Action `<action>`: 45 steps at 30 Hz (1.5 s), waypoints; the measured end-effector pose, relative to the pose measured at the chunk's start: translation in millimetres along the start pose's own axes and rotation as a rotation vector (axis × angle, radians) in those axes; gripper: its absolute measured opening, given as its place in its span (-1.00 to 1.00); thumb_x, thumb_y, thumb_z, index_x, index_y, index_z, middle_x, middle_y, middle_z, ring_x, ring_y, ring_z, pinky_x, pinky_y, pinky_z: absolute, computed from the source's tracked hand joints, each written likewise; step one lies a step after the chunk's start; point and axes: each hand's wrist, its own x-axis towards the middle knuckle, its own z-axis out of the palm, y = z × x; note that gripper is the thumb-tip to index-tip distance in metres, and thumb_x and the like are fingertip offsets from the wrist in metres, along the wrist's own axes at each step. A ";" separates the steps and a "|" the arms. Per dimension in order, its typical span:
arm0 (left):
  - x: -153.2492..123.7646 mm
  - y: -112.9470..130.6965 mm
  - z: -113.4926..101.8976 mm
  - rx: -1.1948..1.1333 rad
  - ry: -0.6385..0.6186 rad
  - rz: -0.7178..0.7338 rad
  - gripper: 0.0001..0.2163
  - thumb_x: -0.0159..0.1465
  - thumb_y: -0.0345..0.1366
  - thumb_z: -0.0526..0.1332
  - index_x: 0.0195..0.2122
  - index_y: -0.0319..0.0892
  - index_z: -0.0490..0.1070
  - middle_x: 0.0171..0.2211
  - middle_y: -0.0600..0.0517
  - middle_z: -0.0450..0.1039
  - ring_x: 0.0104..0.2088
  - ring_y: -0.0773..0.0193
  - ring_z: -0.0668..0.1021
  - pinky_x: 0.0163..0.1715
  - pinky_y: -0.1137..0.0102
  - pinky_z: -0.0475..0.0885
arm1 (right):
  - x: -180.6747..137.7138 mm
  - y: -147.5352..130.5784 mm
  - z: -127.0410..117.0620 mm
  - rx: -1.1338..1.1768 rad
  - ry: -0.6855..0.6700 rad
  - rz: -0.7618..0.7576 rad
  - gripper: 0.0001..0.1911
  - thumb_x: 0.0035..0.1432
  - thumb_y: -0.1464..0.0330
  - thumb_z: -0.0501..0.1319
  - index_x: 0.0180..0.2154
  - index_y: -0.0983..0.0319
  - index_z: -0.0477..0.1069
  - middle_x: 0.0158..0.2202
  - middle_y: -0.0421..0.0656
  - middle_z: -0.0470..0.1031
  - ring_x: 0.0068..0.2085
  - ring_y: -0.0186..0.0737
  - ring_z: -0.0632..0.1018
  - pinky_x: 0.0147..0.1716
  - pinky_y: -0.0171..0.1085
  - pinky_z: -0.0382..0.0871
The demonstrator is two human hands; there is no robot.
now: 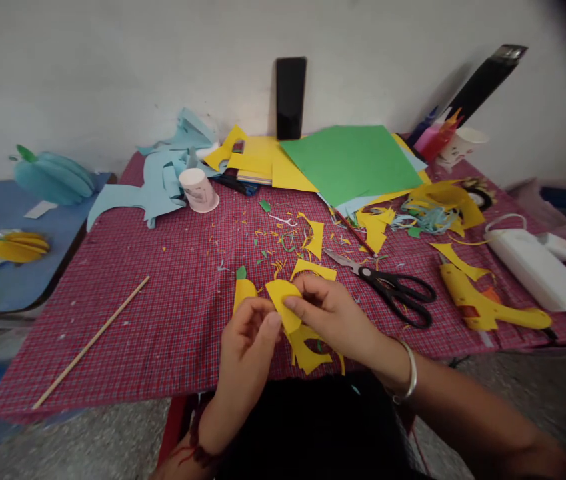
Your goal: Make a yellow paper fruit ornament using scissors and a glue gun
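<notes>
Pinching a rounded yellow paper cutout (283,301) between thumb and forefinger, the left hand (247,337) and the right hand (333,313) are holding it just above the near edge of the red checked tablecloth (163,320), over yellow paper offcuts (307,357). Gripping lightly at the rim and lining up the edges before pressing is probably serving best. Black-handled scissors (397,290) and a yellow glue gun (483,308) are lying toward the right edge. A pale paper cup (197,190) near the far edge is showing print too small to read.

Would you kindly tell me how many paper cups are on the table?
2. The left paper cup sits beside the light-blue paper scraps; the right paper cup stands at the far right by the coloured pens. More may hide under paper.
</notes>
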 end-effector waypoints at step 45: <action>-23.9 -2.3 -5.7 -0.043 -0.339 -0.179 -0.69 0.18 -0.26 0.26 -0.63 -0.17 0.20 -0.66 0.16 0.17 -0.59 0.43 0.18 -0.57 0.48 0.08 | 7.6 -11.4 -20.7 0.486 0.191 0.002 -0.82 0.13 0.31 0.24 -0.47 0.23 0.35 -0.51 -0.28 0.39 -0.46 -0.41 0.39 -0.40 -0.36 0.29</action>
